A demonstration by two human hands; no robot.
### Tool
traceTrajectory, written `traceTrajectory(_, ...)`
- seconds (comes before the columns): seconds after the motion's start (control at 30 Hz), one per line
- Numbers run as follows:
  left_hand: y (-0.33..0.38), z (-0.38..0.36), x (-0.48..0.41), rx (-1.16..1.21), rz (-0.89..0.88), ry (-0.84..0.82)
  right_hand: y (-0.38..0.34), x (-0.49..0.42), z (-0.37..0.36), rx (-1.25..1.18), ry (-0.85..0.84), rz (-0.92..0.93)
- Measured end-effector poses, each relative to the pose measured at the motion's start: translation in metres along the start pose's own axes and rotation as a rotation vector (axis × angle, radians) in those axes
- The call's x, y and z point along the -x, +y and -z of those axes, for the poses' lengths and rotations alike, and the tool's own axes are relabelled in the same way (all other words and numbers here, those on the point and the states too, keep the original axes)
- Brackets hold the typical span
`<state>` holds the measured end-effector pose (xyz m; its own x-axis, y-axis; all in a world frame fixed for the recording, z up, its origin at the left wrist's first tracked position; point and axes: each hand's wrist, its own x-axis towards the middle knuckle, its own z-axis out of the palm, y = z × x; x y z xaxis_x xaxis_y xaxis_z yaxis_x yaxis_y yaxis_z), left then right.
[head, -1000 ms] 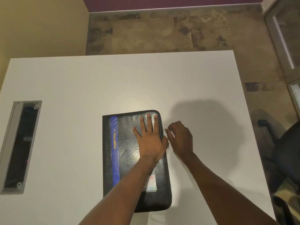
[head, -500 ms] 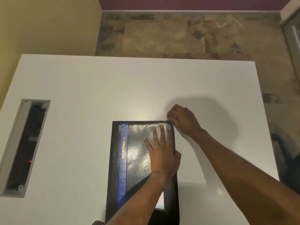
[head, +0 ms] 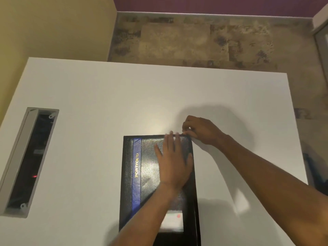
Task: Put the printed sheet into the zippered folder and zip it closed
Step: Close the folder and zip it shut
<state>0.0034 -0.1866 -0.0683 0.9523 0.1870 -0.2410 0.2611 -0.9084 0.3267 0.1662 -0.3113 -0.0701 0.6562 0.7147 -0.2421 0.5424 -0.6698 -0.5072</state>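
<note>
A black zippered folder (head: 147,174) with a blue stripe and gold "PORTFOLIO" lettering lies closed on the white table (head: 106,103). My left hand (head: 173,162) rests flat on its cover, fingers spread, near the far right part. My right hand (head: 200,130) is at the folder's far right corner, thumb and fingers pinched on the small zipper pull at the top edge. A clear label window (head: 172,221) shows near the folder's near end. The printed sheet is not visible.
A long grey-framed cable opening (head: 28,160) is cut into the table at the left. Beyond the table's far edge lies mottled brown floor (head: 195,39); a yellow wall (head: 53,27) stands at the left. Something dark blue (head: 309,167) sits off the table's right edge.
My right hand has drawn the zipper pull up the folder's right side and around the far right corner onto the top edge. My left hand slid farther up the cover.
</note>
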Motion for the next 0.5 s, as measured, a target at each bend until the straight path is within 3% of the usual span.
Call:
traceTrajectory(0.17, -0.02, 0.018, -0.03, -0.003, 0.202, -0.07, -0.003, 0.012, -0.012, -0.074, 0.109, -0.087)
traceTrajectory(0.5, -0.017, 0.013, -0.022, 0.122, 0.194, -0.03, -0.009, -0.009, -0.004, -0.079, 0.014, -0.021)
